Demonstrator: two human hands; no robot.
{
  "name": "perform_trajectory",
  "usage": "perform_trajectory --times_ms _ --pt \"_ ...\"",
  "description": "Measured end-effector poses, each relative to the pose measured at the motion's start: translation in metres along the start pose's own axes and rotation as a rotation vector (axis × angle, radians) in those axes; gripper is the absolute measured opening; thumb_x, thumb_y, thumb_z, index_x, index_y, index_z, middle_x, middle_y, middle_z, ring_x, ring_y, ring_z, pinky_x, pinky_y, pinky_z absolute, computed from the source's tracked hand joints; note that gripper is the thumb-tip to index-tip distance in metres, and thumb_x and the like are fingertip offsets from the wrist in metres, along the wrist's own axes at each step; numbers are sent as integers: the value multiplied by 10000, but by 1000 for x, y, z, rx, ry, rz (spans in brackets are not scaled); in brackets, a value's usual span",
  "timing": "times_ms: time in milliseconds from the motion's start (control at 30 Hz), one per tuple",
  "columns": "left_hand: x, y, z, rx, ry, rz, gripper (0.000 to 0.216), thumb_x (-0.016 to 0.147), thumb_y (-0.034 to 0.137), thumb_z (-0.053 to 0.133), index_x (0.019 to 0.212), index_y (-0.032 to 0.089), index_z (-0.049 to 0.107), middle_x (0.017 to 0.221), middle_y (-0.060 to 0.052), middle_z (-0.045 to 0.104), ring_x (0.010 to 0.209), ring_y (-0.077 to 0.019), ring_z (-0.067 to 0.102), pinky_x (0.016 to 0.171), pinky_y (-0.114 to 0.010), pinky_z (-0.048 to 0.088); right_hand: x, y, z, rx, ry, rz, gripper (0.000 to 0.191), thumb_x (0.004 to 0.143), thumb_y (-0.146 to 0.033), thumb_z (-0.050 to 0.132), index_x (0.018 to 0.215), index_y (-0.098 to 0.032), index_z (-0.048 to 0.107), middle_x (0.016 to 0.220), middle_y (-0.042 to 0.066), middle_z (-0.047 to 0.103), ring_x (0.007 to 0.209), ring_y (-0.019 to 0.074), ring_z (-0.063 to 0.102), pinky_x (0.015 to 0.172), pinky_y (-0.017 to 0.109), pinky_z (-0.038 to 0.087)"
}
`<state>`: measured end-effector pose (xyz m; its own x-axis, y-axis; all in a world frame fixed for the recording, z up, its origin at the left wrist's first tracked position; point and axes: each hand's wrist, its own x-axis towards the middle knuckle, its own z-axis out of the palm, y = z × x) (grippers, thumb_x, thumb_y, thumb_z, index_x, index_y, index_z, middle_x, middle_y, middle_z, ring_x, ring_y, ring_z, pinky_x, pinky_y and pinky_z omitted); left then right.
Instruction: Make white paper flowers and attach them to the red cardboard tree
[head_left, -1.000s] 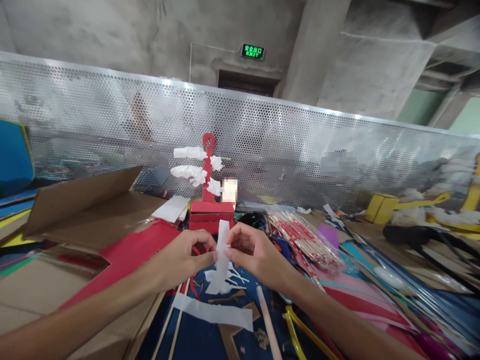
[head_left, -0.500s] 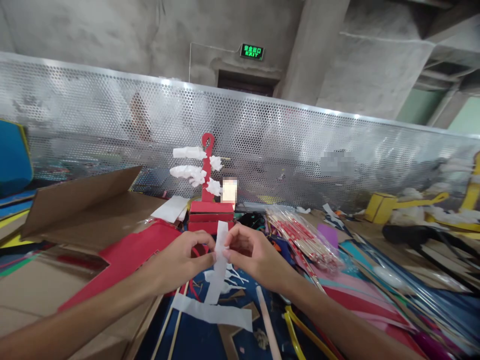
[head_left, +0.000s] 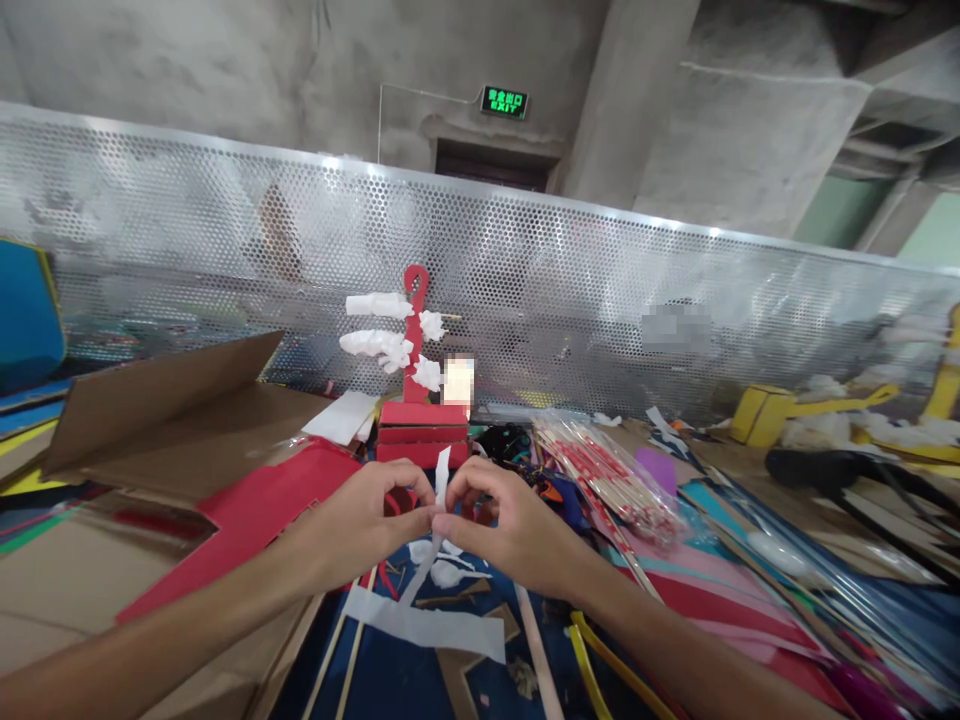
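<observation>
Both hands meet at the middle of the view and pinch one narrow white paper strip [head_left: 441,472]. My left hand [head_left: 365,522] grips it between thumb and forefinger from the left. My right hand [head_left: 501,522] pinches it from the right. The strip is twisted thin between the fingertips, its upper end sticks up and its lower end trails down to the table. Just behind the hands stands a red paper model [head_left: 418,400]: a red box base with a curved red stem carrying white crumpled paper tufts [head_left: 377,345].
A wider white paper strip [head_left: 427,625] lies on the blue sheet below the hands, with wooden sticks beside it. Red paper [head_left: 255,510] and brown cardboard [head_left: 157,400] lie left. A clear bag of skewers [head_left: 607,475] and coloured sheets lie right. A perforated metal screen [head_left: 600,290] runs behind.
The white strip was flat and broad between my fingers; now it is twisted narrow at the pinch, and both hands have closed in slightly around it.
</observation>
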<state>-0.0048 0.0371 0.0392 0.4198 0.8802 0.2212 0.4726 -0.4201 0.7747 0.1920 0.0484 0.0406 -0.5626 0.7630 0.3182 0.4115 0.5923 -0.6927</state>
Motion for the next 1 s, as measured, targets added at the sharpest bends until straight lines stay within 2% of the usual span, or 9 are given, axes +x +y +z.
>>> perform_trajectory --times_ms 367,600,800,1000 --pt "-1 2 -1 23 -12 -11 208 838 357 517 800 166 588 809 1 548 640 -117 514 581 -226 395 1 4 0 -2 32 4 155 812 -325 608 791 -172 605 787 8 592 681 114 522 601 237 403" --pt "-2 2 -1 -10 -40 -39 214 821 380 547 805 168 566 719 24 528 554 -93 458 528 -205 362 1 -1 -1 37 -2 34 152 833 -304 566 814 -168 632 756 11 615 676 116 527 584 229 403" --pt "-4 5 -1 15 -19 -29 216 808 380 563 809 166 592 819 -2 548 612 -105 488 581 -222 402 3 0 -3 94 -22 69 127 823 -264 565 786 -165 636 706 6 605 584 97 498 539 225 394" --pt "-4 5 1 -40 -43 -31 198 838 349 518 832 167 597 811 -5 568 641 -119 523 593 -228 413 4 3 -3 139 -32 87 131 829 -263 557 782 -158 619 678 -1 570 542 84 475 499 212 380"
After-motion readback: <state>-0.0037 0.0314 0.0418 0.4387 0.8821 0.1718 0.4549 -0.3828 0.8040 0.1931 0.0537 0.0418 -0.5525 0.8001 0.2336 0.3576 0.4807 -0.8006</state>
